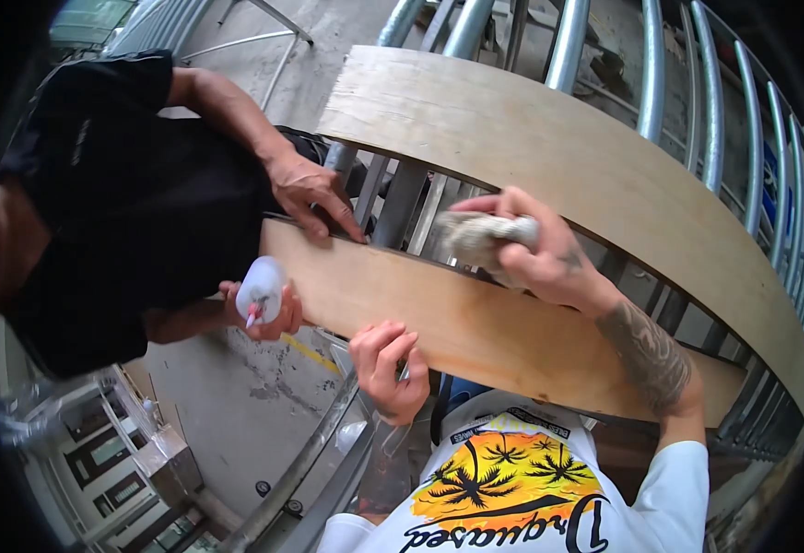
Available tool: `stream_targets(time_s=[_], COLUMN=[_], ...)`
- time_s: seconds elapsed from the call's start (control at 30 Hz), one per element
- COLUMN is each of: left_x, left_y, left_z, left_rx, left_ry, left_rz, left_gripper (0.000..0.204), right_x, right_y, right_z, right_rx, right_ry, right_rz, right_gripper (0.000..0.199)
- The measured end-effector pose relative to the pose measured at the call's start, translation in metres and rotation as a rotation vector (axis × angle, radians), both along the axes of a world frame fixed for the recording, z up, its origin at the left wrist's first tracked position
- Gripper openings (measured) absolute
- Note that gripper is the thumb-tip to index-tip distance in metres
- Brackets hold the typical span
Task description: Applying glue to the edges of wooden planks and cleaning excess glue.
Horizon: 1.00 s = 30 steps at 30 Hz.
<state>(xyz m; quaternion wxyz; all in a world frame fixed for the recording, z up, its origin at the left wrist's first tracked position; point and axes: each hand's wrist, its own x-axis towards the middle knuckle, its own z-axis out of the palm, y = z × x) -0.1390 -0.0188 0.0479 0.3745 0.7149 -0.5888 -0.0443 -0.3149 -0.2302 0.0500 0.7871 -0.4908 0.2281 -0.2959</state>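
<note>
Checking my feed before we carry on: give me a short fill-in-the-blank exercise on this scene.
The rag is in the person's own ____.
The left hand is by an edge of the nearer board, which is made of ____.
A co-worker's hand holds a bottle; that person's shirt is ____.
Missing words: right hand; wood; black.

Pale rag [478, 238] in right fingers [523, 264], left fingers [391, 348] at edge of nearer board [512, 336].

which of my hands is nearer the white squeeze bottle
Left. Your left hand is at the edge of the nearer board, right of the bottle; your right hand, holding a rag, is farther right.
</note>
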Motion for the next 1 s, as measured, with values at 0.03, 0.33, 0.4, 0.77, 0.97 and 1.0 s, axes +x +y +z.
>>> stream_targets(time_s=[0.03, 0.33, 0.4, 0.77, 0.97, 1.0], left_x=[0.004, 0.012, 0.012, 0.006, 0.003, 0.003], left_y=[-0.005, -0.01, -0.01, -0.014, -0.021, -0.022], left_z=[0.0, -0.015, -0.017, -0.03, -0.03, -0.029], left_rx=[0.002, -0.008, 0.002, -0.041, -0.092, -0.084], left_ry=[-0.021, 0.071, -0.004, -0.08, -0.074, -0.07], left_rz=[0.01, 0.134, 0.129, 0.201, 0.236, 0.24], left_gripper=[0.021, 0.022, 0.019, 0.02, 0.019, 0.019], right_x=[0.013, 0.081, 0.088, 0.096, 0.087, 0.083], right_y=[-0.006, -0.008, -0.007, -0.014, -0.015, -0.019], right_z=[-0.009, -0.056, -0.068, -0.069, -0.074, -0.071], right_rx=[-0.056, 0.092, 0.117, 0.08, -0.027, -0.053], right_ry=[0.003, 0.165, 0.15, 0.046, 0.115, 0.175], right_rz=[0.004, -0.037, -0.031, 0.242, 0.188, 0.231], right_gripper=[0.025, 0.034, 0.035, 0.047, 0.042, 0.04])
